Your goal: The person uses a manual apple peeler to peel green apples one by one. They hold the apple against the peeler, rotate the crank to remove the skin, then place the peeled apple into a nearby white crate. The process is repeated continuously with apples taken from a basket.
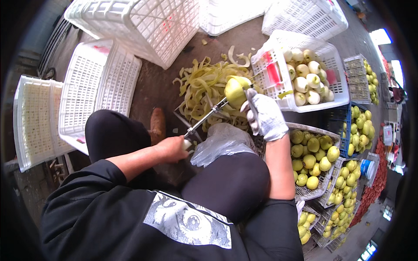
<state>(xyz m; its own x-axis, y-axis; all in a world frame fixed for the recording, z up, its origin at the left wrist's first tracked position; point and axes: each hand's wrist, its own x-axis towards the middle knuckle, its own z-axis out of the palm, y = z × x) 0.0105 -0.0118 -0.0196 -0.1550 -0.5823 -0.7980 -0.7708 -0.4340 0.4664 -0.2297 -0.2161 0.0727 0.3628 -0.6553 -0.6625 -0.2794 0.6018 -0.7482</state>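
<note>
My bare left hand (pixel 171 149) is closed around the pale handle of a metal crank rod (pixel 204 120). At the rod's far end a yellow-green pear (pixel 235 93) is mounted, with a loose strip of peel on its upper side. My right hand (pixel 265 114), in a white glove, is curled against the pear's right side. A small dark tool, apparently a peeler (pixel 250 86), shows at its fingertips and is mostly hidden. Long pear peelings (pixel 199 83) lie heaped beneath the pear. Clear plastic sheeting (pixel 225 140) drapes over the near side of the rod's stand.
A white plastic crate (pixel 287 99) of peeled pears (pixel 307 83) stands beyond my right hand. Unpeeled pears (pixel 308 161) fill several crates along the right. Other white crates (pixel 122 81) stand left and ahead. My brown shoe (pixel 158 122) is on the floor, left of the peelings.
</note>
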